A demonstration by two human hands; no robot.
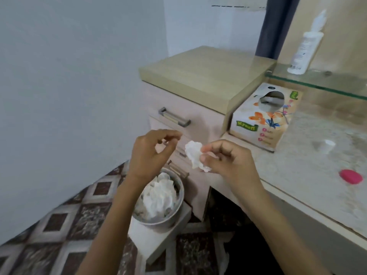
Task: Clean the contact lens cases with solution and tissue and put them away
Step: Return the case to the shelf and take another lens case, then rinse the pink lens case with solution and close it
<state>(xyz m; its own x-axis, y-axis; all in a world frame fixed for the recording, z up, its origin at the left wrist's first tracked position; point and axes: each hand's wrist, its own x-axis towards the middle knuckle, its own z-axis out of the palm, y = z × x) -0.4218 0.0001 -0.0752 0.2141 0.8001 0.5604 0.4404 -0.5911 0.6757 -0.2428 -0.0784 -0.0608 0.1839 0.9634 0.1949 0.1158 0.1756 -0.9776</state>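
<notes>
The right hand (228, 162) pinched a crumpled tissue (195, 155) in its fingers, just beside the left hand (151, 153), whose curled fingers' hold could not be told. The pink lens case (350, 176) lay on the tabletop (297, 167), well right of both hands.

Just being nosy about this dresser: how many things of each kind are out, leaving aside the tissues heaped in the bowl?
Tissue box: 1
White bottle: 1
Small white cap: 1
Pink lid: 1
Metal bowl: 1
Crumpled tissue, held in the right hand: 1
Total: 6
</notes>
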